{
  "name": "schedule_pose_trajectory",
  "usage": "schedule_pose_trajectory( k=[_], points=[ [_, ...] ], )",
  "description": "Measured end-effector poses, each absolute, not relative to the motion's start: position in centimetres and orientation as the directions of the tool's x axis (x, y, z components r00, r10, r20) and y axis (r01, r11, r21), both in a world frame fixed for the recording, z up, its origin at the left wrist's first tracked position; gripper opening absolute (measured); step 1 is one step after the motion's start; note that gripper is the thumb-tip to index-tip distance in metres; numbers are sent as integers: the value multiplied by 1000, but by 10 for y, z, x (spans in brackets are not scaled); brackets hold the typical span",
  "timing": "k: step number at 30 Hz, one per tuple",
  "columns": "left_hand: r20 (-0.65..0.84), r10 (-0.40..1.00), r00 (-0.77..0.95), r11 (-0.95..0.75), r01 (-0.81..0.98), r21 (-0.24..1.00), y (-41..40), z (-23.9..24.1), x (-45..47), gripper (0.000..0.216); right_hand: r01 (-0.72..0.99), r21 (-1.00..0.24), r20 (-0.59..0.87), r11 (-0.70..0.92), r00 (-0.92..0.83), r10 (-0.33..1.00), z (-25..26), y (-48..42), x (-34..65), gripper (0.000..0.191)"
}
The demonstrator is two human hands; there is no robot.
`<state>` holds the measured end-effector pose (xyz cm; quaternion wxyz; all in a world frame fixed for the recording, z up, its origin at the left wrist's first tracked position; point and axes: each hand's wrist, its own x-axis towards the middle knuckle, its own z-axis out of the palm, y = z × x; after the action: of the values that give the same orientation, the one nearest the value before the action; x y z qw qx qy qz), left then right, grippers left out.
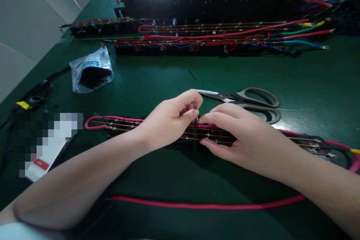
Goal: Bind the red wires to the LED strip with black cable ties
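Left hand, centre of frame: fingertips closed on a thin dark strand. Right hand, beside it: thumb and fingers parted, grip unclear. Wired strip: directly beneath both, mid-frame.

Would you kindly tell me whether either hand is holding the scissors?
No, the scissors lie on the table, beyond the right hand.

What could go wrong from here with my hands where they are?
The scissors lie with their tip close to your left hand, so your knuckles might bump it. The front red wire passes out of sight behind your right arm, which could drag it.
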<state>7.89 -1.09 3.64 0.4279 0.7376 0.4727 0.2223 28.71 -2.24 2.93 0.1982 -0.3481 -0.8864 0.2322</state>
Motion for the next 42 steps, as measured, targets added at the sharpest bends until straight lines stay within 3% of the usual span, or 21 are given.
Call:
schedule_pose_trajectory(
  k=[11,17,28,42],
  points=[
    [-140,860,490,-124,468,875,-10,42,80,14,493,-565,208,662,-691,692,27,-22,289,17],
    [-176,868,464,-76,476,876,-8,41,81,7,486,-561,216,670,-695,686,27,-22,289,15],
    [-80,856,511,-188,453,871,-7,36,77,9,500,-533,227,682,-693,685,25,-22,289,16],
    [-128,876,465,-172,548,819,-9,37,79,10,496,-534,228,685,-695,681,24,-21,288,16]
  ],
)
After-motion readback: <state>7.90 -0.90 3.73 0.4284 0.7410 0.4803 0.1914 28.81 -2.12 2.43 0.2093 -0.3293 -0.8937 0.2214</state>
